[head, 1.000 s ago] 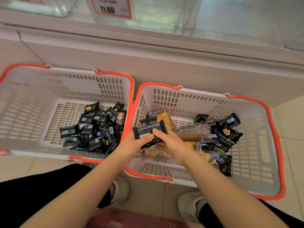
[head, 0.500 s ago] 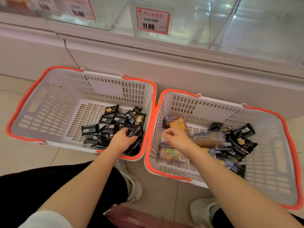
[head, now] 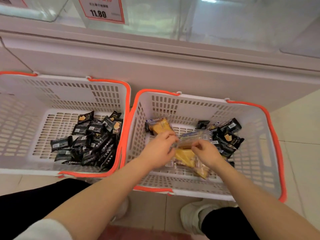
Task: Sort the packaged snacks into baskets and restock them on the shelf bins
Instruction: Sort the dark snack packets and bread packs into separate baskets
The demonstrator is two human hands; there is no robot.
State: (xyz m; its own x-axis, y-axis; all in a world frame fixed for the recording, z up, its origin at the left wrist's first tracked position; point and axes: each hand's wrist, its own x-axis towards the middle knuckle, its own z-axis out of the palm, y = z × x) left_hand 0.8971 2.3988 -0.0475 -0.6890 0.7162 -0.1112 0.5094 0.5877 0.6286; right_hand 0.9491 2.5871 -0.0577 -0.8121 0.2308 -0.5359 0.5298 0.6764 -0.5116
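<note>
red-bordered price tag [head: 103,10] reading 11.80, pale tiled floor [head: 301,134] — white shoe [head: 194,217], black trouser leg [head: 32,203]

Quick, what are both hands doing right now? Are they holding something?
Left hand: fingers pinching the clear snack pack in the right basket.
Right hand: fingers curled at the same pack; grip unclear.

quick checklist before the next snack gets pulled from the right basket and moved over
1. Left hand free to take a pack: cannot tell, fingers curled among clear wrappers.
2. Right hand grip: cannot tell, it seems to pinch the clear-wrapped cake pack.
3. Black packs remaining in right basket: ok, cluster at its far right.
4. Left basket has room: ok, bare floor on its left.
5. Left basket holds only black snack packs: ok.
</note>
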